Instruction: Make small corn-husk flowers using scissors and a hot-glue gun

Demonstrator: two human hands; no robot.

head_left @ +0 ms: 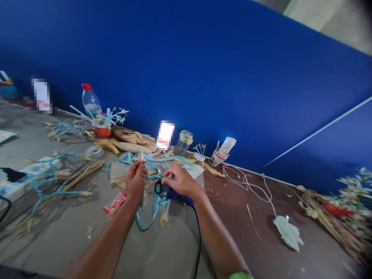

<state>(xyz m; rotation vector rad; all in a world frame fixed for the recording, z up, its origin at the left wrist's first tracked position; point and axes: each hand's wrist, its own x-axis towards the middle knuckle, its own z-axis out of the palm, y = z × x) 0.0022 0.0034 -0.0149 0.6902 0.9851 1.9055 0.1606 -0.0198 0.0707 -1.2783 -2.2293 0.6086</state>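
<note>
My left hand point(135, 180) is closed in a pinch, with a small pale husk flower point(141, 156) standing up from its fingertips. My right hand point(180, 180) is to the right with thumb and fingers pressed together; whatever they hold is too small to make out. Just below those fingertips is the black handle loop of scissors point(158, 186). Under the right wrist lies a dark blue tool point(180, 197) with a black cord point(199, 236), partly hidden. Light blue ribbon point(147, 226) loops across the table between my forearms, beside a yellowish petal-shaped piece point(164, 219).
Blue-wrapped branches point(43, 186) and a power strip point(52, 164) lie at left. Behind my hands are a red cup point(102, 131), dried husks point(133, 139), a clear jar point(183, 143) and a white cup point(217, 158). A white cable point(247, 182) lies at right, before the blue partition point(203, 69).
</note>
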